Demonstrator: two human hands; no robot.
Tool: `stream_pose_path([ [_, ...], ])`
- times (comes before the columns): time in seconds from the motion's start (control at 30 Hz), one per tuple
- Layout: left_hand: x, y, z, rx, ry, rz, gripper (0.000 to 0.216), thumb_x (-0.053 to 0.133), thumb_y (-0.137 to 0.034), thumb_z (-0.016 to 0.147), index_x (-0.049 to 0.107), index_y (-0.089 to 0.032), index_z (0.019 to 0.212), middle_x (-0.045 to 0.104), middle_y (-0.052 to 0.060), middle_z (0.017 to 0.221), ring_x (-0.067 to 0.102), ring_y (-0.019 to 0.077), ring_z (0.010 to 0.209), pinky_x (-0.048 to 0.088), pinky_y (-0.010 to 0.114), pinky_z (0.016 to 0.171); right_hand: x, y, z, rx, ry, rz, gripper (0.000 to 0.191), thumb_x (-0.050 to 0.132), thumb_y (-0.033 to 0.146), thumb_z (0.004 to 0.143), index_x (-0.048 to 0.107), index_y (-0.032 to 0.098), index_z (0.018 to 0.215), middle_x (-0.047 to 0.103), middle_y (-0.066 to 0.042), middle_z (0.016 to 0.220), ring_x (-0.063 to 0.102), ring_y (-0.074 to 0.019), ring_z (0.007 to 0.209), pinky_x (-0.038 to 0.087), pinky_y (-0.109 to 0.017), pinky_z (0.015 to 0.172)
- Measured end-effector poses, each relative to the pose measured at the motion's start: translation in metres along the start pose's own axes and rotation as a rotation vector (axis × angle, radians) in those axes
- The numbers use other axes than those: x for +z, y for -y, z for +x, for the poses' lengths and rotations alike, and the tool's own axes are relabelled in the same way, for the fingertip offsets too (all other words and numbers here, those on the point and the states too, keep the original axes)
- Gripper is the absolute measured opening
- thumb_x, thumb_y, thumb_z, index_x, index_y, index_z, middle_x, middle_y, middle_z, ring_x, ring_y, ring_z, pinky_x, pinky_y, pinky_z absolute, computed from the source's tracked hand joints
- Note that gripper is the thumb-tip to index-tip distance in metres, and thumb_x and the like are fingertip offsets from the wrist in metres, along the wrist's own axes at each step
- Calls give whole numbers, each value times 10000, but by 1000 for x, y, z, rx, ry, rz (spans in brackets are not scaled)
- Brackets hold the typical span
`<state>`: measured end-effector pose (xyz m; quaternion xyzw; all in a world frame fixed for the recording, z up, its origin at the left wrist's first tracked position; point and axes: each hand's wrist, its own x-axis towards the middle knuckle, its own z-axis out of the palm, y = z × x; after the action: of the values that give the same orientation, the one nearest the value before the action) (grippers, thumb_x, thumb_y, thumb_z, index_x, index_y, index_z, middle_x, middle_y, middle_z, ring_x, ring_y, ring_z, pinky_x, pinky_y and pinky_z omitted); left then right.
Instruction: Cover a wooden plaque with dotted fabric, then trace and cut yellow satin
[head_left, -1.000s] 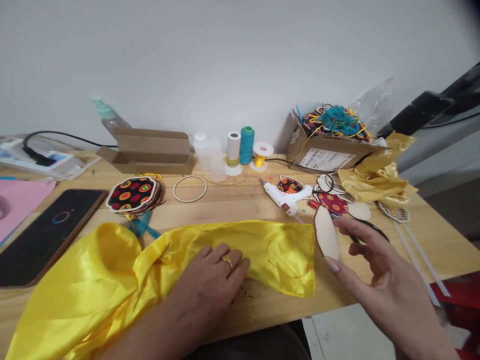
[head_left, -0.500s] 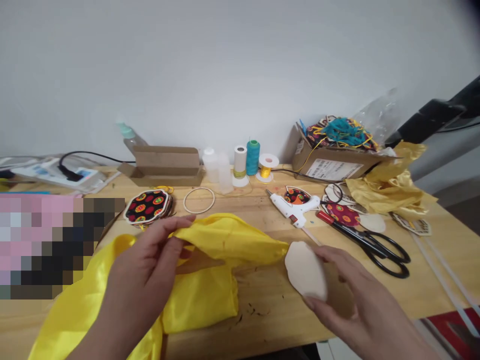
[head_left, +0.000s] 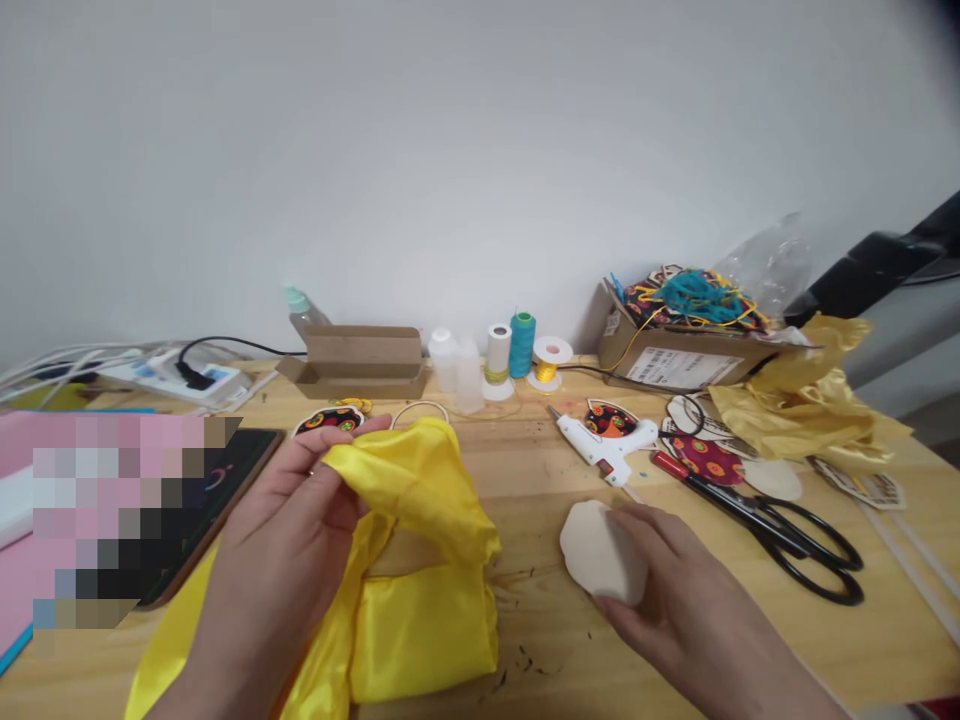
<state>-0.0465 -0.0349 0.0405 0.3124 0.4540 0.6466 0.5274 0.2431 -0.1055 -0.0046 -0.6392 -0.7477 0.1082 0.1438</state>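
A: Left hand [head_left: 277, 560] first, and it's thumb against fingers, a narrow pinch on the yellow satin cloth [head_left: 427, 630]!

B: It is, with a raised fold of satin draping off those fingertips to the right. The flatter part lies on the wooden table [head_left: 525, 480], nearer the person than the pinch, and more spills down below the wrist.

A: And the right hand [head_left: 682, 590]?

B: Thumb below, fingers above, closed on the right edge of a pale cut-out [head_left: 596, 550]. Its broad face juts out left of the fingers, well apart from the satin. Whether its lower edge touches the table, I cannot tell.

A: What's around those right fingers?

B: Just beyond them, the white glue gun [head_left: 607, 450], nozzle pointing away and to the left. Off to their right, the black-handled scissors [head_left: 731, 505], lying flat on the wood.

A: Now past the left fingertips!

B: A thin hoop [head_left: 421, 405], partly covered by the lifted satin, and a dark patterned piece [head_left: 330, 420] peeking out behind the fingers. Left of that hand, a phone [head_left: 240, 490], partly pixelated.

A: Farther out, between the two hands?

B: A teal thread cone [head_left: 523, 345], upright, beside a spool of yellow thread [head_left: 550, 370].
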Motion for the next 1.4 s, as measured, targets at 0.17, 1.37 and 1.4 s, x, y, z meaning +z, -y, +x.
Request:
stream_pose_path([
  [0.17,14,-6,-1,-157,-10,-84,152,691,-139,748,629,-157,885,702,94,1121,669,195,958,551,255,777,-1,6,11,15,30,92,456,646,292,723,628,177,1164,519,-149,1338,474,-342,1233,405,-532,1020],
  [1.37,29,38,-47,-863,268,-293,239,694,-278,767,697,-220,998,724,75,1079,626,288,1101,545,365,857,-13,60,77,377,404,1451,281,692,450,690,618,179,706,565,29,589,481,-94,502,362,-206,476],
  [1.4,31,39,-48,-879,277,-254,227,692,-249,770,699,-212,994,725,82,1076,638,292,1080,556,363,829,-14,59,77,360,403,1409,271,681,443,705,616,180,714,564,31,601,477,-92,506,362,-206,481],
])
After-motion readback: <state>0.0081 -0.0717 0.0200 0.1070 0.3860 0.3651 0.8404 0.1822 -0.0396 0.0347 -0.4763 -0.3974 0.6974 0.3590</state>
